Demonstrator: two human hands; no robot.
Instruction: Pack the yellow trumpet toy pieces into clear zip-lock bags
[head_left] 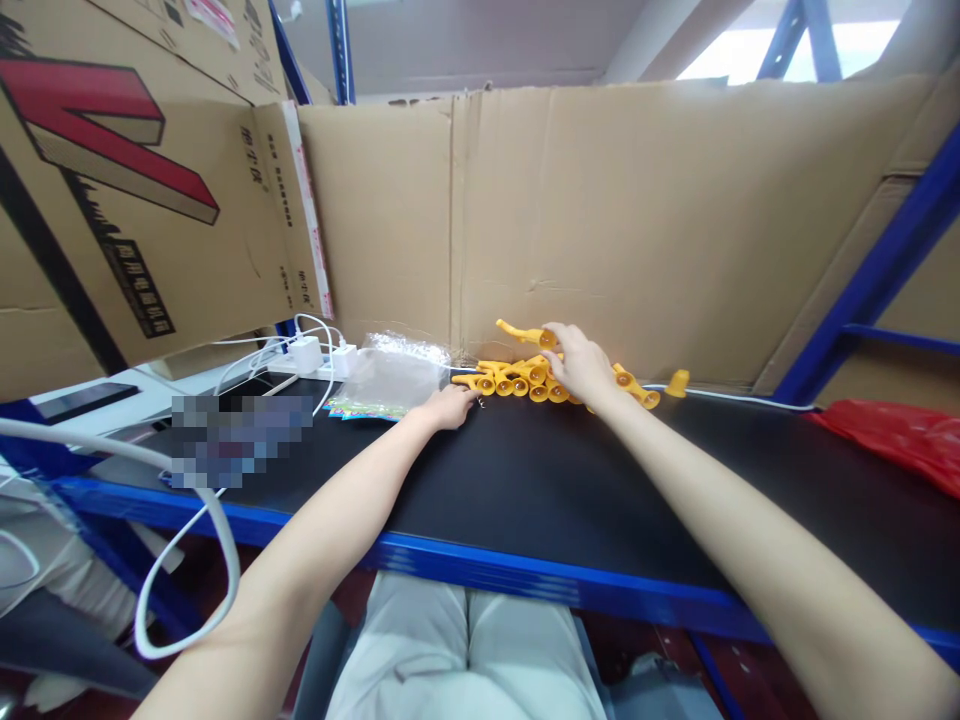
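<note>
- At left on the black tabletop (510,480): clear plastic bag (390,375), crumpled, bright multicoloured lower edge; contents indistinct.
- Far right: red plastic bag (892,435), slack, contents hidden.
- Upper left: large cardboard box (187,265), red mark and black print; interior out of sight.
- Back centre, before the cardboard panel (637,220): pile of yellow horn-shaped pieces (536,376), mostly bell ends forward.
- Just right of pile: single yellow piece (677,383), apart.
- Right hand (583,368): thumb and fingers closed on the bell end of a raised yellow piece (525,333), above pile, narrow end leftward.
- Left hand (451,407): lowered at pile's left end, fingers partly curled; cannot tell whether gripping.
- Beyond clear bag: white plugs (304,354).
- Near left: white cable (225,540), looped, overlapping left forearm in view.
</note>
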